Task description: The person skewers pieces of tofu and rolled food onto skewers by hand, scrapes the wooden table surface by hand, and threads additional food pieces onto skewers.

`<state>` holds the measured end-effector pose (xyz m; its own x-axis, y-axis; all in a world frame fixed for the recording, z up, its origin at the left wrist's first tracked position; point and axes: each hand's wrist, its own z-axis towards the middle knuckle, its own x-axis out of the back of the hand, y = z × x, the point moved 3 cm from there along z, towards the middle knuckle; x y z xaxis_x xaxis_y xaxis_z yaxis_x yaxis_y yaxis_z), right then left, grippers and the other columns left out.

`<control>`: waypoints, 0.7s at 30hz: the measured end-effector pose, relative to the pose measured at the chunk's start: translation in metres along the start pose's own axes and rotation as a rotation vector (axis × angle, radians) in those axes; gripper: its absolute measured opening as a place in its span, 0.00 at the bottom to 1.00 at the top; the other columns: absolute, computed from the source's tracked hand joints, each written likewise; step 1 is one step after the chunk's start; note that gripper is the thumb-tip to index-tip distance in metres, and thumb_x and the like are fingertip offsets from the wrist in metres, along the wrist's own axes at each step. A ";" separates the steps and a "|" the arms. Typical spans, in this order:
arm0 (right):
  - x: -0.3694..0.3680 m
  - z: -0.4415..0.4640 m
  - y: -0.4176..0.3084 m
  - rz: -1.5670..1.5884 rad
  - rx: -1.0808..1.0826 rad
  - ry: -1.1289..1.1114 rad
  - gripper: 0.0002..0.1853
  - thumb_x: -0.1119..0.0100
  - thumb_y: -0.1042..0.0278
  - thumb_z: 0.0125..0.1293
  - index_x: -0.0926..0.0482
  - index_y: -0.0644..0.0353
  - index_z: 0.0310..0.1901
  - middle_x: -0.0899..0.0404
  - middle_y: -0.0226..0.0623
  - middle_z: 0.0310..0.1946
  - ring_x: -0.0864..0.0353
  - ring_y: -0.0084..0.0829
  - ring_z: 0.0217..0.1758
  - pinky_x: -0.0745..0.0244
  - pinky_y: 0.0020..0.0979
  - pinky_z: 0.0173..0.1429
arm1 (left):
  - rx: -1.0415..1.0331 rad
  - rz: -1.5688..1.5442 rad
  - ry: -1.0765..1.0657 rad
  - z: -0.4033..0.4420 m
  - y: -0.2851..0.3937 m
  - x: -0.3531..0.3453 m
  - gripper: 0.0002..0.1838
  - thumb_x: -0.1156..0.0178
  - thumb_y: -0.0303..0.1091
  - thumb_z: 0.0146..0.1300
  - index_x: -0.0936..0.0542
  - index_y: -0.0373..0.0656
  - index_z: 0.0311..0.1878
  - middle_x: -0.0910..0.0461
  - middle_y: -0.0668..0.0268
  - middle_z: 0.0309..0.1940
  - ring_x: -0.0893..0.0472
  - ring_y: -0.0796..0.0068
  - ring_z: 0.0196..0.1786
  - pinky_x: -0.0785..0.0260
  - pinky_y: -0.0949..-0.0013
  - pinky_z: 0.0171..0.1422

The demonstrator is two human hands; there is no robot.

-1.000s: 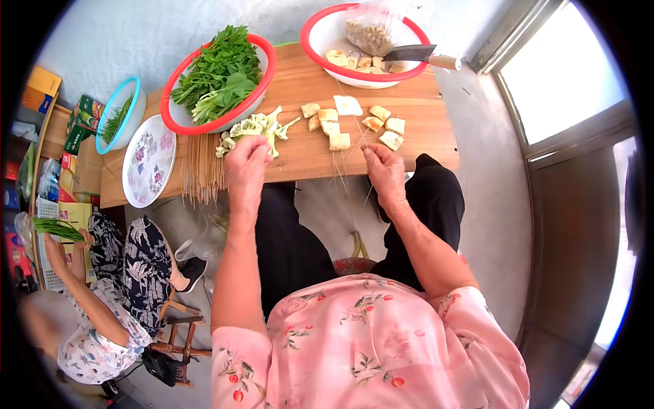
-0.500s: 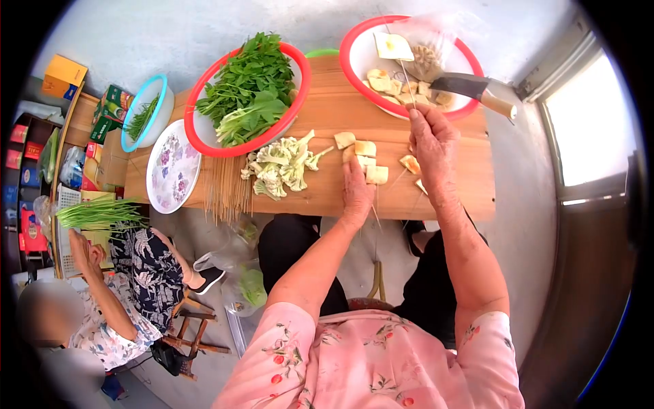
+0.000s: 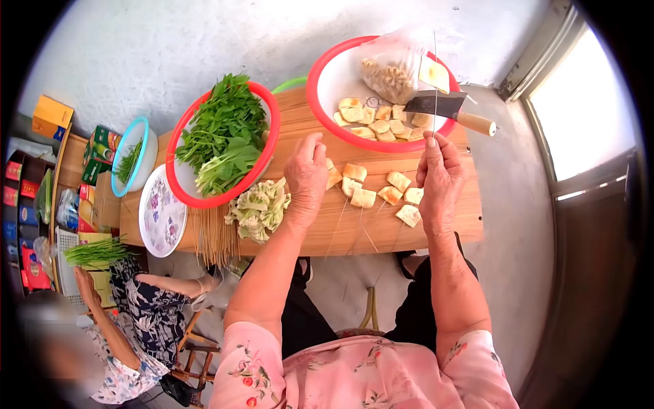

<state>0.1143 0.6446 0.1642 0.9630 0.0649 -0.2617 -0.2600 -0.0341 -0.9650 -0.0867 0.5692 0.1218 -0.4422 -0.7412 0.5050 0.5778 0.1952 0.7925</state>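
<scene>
My right hand [image 3: 441, 174] pinches a thin skewer [image 3: 435, 109] held upright, with a flat pale square piece [image 3: 434, 73] on its upper part. My left hand [image 3: 306, 174] is raised over the table with its fingers curled together; whether anything thin is between them is too small to tell. Between my hands, several pale yellow pieces [image 3: 364, 198] lie on the wooden table, some on skewers that stick out over the front edge. Behind them, a red-rimmed basin [image 3: 315, 85] holds more pieces, a plastic bag of brownish food [image 3: 390, 78] and a cleaver [image 3: 439, 105].
A red-rimmed bowl of leafy greens [image 3: 225, 129], cauliflower [image 3: 260, 210], loose skewers [image 3: 212, 235], a floral plate [image 3: 162, 213] and a blue-rimmed bowl [image 3: 137, 160] are at the left. Further left, a seated person holds green stalks [image 3: 95, 251].
My left hand has come off the pieces and moved left, its fingers now curled. The skewer with the square piece is still in my right hand, now upright. The view has shifted.
</scene>
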 end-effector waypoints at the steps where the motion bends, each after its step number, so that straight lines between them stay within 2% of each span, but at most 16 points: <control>1: 0.002 0.001 -0.001 0.002 0.006 0.017 0.09 0.46 0.69 0.66 0.22 0.65 0.43 0.35 0.21 0.16 0.40 0.12 0.17 0.45 0.17 0.19 | -0.150 0.118 -0.059 0.010 0.010 -0.003 0.10 0.44 0.26 0.53 0.22 0.42 0.40 0.21 0.61 0.32 0.22 0.62 0.38 0.30 0.64 0.45; 2: 0.003 0.001 -0.001 0.021 -0.002 0.029 0.09 0.46 0.69 0.66 0.23 0.65 0.43 0.35 0.21 0.16 0.40 0.12 0.17 0.45 0.16 0.19 | -0.300 0.233 -0.115 0.018 0.017 -0.010 0.11 0.43 0.28 0.53 0.22 0.45 0.42 0.21 0.62 0.38 0.24 0.63 0.46 0.33 0.63 0.51; 3: 0.004 0.001 -0.001 0.041 -0.009 0.039 0.09 0.46 0.69 0.66 0.23 0.65 0.43 0.36 0.21 0.16 0.40 0.12 0.17 0.46 0.16 0.19 | -0.312 0.224 -0.122 0.026 0.016 -0.018 0.11 0.43 0.28 0.53 0.22 0.45 0.42 0.21 0.62 0.38 0.24 0.63 0.46 0.33 0.63 0.51; 5: 0.008 0.003 -0.002 0.055 -0.017 0.037 0.09 0.46 0.69 0.66 0.23 0.65 0.43 0.35 0.21 0.17 0.40 0.12 0.17 0.45 0.16 0.20 | -0.597 0.441 -0.382 0.031 0.014 -0.045 0.14 0.43 0.25 0.50 0.23 0.47 0.43 0.23 0.66 0.42 0.28 0.65 0.52 0.41 0.58 0.61; 6: 0.009 0.004 -0.003 0.066 -0.009 0.044 0.09 0.46 0.69 0.66 0.23 0.65 0.42 0.35 0.21 0.17 0.40 0.12 0.18 0.45 0.16 0.20 | -0.660 0.482 -0.374 0.024 0.014 -0.055 0.13 0.45 0.22 0.48 0.24 0.45 0.39 0.23 0.65 0.39 0.28 0.65 0.49 0.47 0.52 0.64; 10: 0.016 0.012 -0.005 0.077 0.015 0.072 0.09 0.47 0.69 0.66 0.23 0.65 0.43 0.34 0.21 0.18 0.39 0.12 0.18 0.44 0.16 0.20 | -0.693 0.586 -0.475 0.016 0.017 -0.075 0.14 0.42 0.23 0.48 0.24 0.44 0.41 0.23 0.65 0.40 0.27 0.65 0.51 0.46 0.51 0.66; 13: 0.019 0.017 -0.006 0.075 0.037 0.079 0.10 0.47 0.69 0.67 0.24 0.65 0.44 0.35 0.20 0.18 0.40 0.11 0.18 0.44 0.16 0.20 | -0.597 0.657 -0.528 0.009 0.020 -0.079 0.12 0.41 0.25 0.48 0.24 0.44 0.38 0.23 0.66 0.38 0.26 0.66 0.48 0.46 0.51 0.66; 17: 0.020 0.018 -0.006 0.123 0.038 0.068 0.11 0.48 0.68 0.67 0.24 0.65 0.45 0.35 0.20 0.19 0.40 0.11 0.18 0.45 0.16 0.20 | -0.725 0.646 -0.465 -0.019 0.036 -0.076 0.11 0.38 0.33 0.50 0.24 0.44 0.38 0.23 0.66 0.34 0.25 0.66 0.44 0.42 0.50 0.62; 19: 0.020 0.018 -0.006 0.133 0.016 0.064 0.11 0.48 0.68 0.67 0.24 0.65 0.46 0.35 0.20 0.19 0.40 0.11 0.18 0.45 0.16 0.20 | -0.679 0.531 -0.549 -0.028 0.047 -0.072 0.13 0.38 0.38 0.52 0.23 0.44 0.39 0.23 0.66 0.33 0.24 0.66 0.43 0.40 0.53 0.59; 20: 0.020 0.018 -0.006 0.141 -0.006 0.061 0.11 0.48 0.68 0.67 0.24 0.65 0.46 0.35 0.20 0.19 0.40 0.11 0.18 0.45 0.16 0.20 | -0.590 0.484 -0.721 -0.024 0.051 -0.070 0.14 0.39 0.41 0.54 0.23 0.43 0.40 0.22 0.63 0.33 0.24 0.62 0.43 0.36 0.57 0.55; 21: 0.020 0.018 -0.006 0.142 -0.010 0.064 0.11 0.48 0.68 0.67 0.24 0.65 0.46 0.35 0.20 0.19 0.40 0.11 0.18 0.45 0.16 0.20 | -0.588 0.486 -0.726 -0.015 0.060 -0.066 0.14 0.39 0.41 0.54 0.23 0.43 0.40 0.22 0.63 0.33 0.24 0.62 0.43 0.36 0.57 0.55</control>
<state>0.1341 0.6639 0.1645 0.9194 -0.0045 -0.3933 -0.3931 -0.0488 -0.9182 -0.0128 0.6197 0.1306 -0.2662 -0.0664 0.9616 0.9590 -0.1186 0.2573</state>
